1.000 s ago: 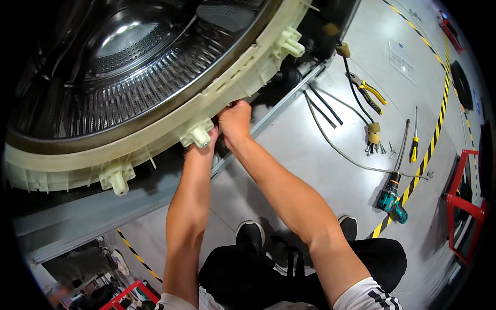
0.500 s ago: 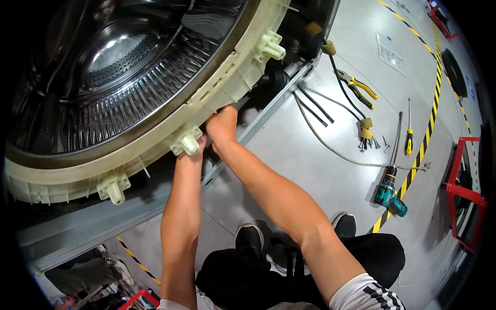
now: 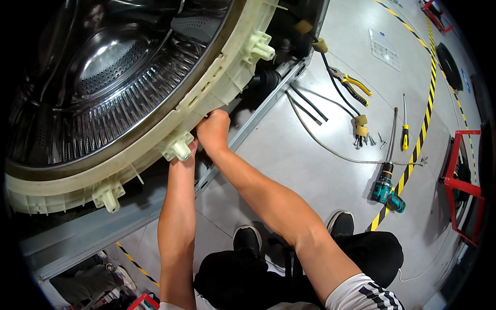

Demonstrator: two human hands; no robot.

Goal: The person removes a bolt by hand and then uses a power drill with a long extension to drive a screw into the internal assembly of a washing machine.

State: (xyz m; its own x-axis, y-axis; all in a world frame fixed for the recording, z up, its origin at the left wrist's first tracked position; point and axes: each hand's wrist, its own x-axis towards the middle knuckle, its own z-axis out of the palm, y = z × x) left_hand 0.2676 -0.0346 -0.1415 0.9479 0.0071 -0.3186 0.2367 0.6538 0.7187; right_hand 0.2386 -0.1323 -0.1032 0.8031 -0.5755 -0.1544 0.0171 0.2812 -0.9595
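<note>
A washing machine's steel drum (image 3: 124, 82) sits in a pale plastic tub (image 3: 206, 93) with moulded screw posts along its rim. Both my arms reach into the gap between this tub and the metal cabinet frame (image 3: 253, 121). My left hand (image 3: 192, 148) goes in beneath the tub beside a screw post (image 3: 179, 146); its fingers are hidden. Just right of it, my right hand (image 3: 213, 132) is closed like a fist against the tub's underside. Whatever it grips is out of sight. A black ribbed rubber part (image 3: 266, 80) lies farther along the gap.
On the grey floor to the right lie pliers (image 3: 351, 85), a cable with foam pieces (image 3: 338, 72), several screws (image 3: 373, 139), a screwdriver (image 3: 405, 137) and a teal cordless drill (image 3: 387, 191) with a long bit. Red metal stand (image 3: 462, 186) at far right.
The machine and floor items sit slightly more to the left in view. My right hand shows a more curled fist, while both hands stay in the gap under the tub.
</note>
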